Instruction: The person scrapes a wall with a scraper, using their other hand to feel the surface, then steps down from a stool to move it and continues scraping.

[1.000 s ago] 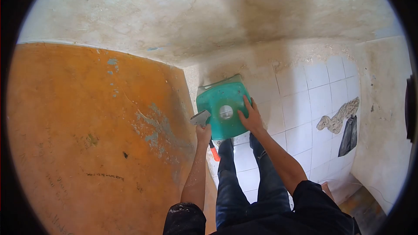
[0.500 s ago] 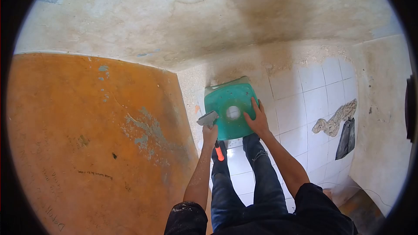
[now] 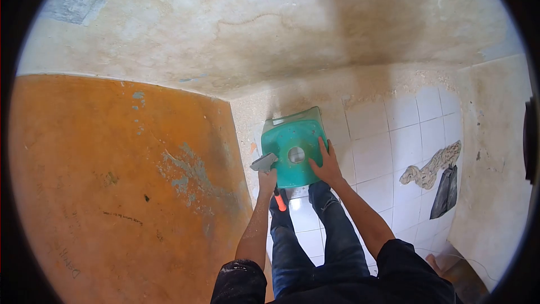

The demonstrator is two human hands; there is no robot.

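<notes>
A green plastic stool (image 3: 289,177) with a round hole in its seat stands over the tiled floor, in front of my feet. My left hand (image 3: 268,181) is closed around a putty knife (image 3: 264,162) at the stool's left edge. The wide metal blade points up and left, and the orange end of its handle shows below my hand. My right hand (image 3: 328,166) grips the stool's right side, its thumb on the seat and its fingers along the edge. The undersides of these fingers are hidden.
An orange painted panel (image 3: 112,191) with flaking patches rises close on the left. The stained wall (image 3: 253,39) runs along the front. On the white tiles (image 3: 371,157) to the right lie a crumpled cloth (image 3: 430,168) and a dark flat object (image 3: 444,193).
The whole scene sits slightly lower in the view as my head has shifted. Both hands keep their places, with the putty knife in the left and the right on the stool.
</notes>
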